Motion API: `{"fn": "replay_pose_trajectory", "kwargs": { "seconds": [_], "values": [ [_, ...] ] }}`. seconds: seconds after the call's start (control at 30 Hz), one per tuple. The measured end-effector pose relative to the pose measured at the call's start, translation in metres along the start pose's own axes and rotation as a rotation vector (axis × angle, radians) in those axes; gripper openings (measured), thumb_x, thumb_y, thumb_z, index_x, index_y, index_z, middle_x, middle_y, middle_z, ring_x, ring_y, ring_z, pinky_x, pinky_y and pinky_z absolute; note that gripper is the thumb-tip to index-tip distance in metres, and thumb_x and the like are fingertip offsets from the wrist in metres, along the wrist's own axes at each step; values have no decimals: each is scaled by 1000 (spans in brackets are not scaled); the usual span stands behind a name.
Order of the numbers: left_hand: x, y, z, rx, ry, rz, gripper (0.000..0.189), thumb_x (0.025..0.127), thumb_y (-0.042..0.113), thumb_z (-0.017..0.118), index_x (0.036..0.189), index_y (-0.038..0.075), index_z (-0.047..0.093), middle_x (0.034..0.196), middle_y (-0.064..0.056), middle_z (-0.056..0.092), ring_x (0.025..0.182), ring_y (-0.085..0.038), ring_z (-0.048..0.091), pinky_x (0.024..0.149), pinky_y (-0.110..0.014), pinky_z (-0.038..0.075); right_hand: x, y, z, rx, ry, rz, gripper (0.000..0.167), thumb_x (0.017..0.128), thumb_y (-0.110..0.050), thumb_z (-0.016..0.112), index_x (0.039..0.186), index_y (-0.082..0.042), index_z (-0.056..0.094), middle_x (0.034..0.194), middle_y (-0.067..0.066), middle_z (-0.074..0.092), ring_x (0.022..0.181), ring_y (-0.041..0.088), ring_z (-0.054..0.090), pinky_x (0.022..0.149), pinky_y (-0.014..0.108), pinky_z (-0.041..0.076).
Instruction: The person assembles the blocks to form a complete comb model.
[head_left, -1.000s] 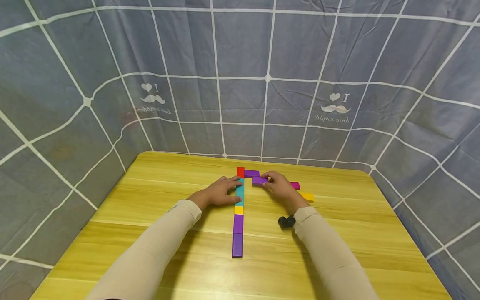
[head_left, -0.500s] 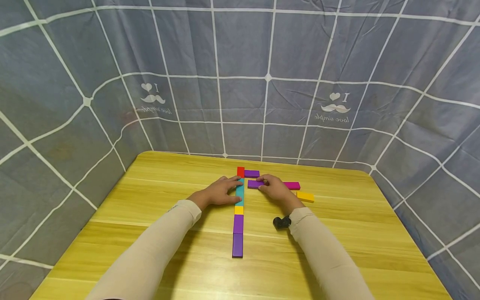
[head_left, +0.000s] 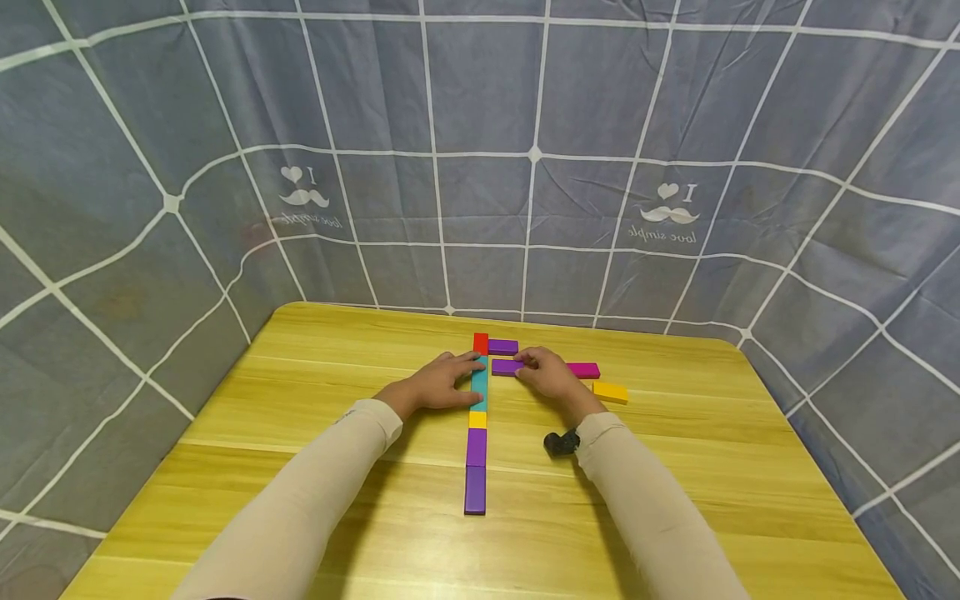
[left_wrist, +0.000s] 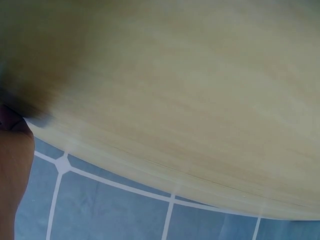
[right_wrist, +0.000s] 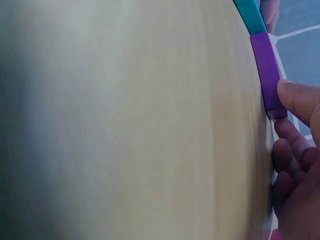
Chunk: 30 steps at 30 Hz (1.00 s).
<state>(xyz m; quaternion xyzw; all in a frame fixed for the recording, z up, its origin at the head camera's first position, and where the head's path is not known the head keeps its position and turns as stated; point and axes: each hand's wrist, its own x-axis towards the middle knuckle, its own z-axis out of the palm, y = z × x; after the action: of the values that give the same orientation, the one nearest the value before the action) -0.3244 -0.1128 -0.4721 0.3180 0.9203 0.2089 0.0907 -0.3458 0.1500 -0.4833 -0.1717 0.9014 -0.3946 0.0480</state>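
Note:
A straight column of flat rectangular blocks lies on the wooden table: a red block (head_left: 481,343) at the far end, teal (head_left: 480,382), a yellow block (head_left: 477,420), then two purple ones (head_left: 476,490). My left hand (head_left: 435,383) rests its thumb and fingertips on the teal stretch, fingers extended. Just right of it, my right hand (head_left: 549,375) pinches a purple block (head_left: 502,367) by its right end. The right wrist view has the thumb on this purple block (right_wrist: 268,75), its far end right at the teal block (right_wrist: 251,15). Another purple block (head_left: 503,347) lies against the red one.
To the right lie a magenta block (head_left: 585,371), partly behind the right hand, and a yellow block (head_left: 611,392). A black device (head_left: 561,443) sits at the right wrist. A grey curtain with white lines (head_left: 480,200) hangs behind the wooden table (head_left: 337,350).
The right hand has slid the purple block left and slightly nearer, close up to the teal stretch. More of the magenta and yellow blocks shows. The left hand has stayed in place.

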Motion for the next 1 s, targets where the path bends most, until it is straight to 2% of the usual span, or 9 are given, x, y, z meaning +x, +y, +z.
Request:
{"fn": "replay_pose_trajectory", "kwargs": {
  "seconds": [0.23,0.5,1.0],
  "values": [
    [2,-2,1,2,2,2,69,94,51,59,152,18,43,162,-4,26,134,-30,36,112,-46,33,3,-1,3,-31,28,-16,27,97,-10,63,122,-1,65,118,18,61,109,34,56,102,49,43],
    [3,-2,0,8,8,4,68,94,51,59,151,18,44,162,-6,26,135,-32,35,113,-47,32,7,-7,6,-67,59,-11,28,96,-11,63,123,-1,65,118,19,62,109,35,57,102,48,44],
    [7,0,-1,18,11,8,69,94,51,58,151,17,44,162,-7,27,132,-30,38,112,-45,33,10,-7,6,-75,71,6,28,95,-12,64,121,-2,66,112,18,62,106,34,58,99,47,45]
  ]
}}
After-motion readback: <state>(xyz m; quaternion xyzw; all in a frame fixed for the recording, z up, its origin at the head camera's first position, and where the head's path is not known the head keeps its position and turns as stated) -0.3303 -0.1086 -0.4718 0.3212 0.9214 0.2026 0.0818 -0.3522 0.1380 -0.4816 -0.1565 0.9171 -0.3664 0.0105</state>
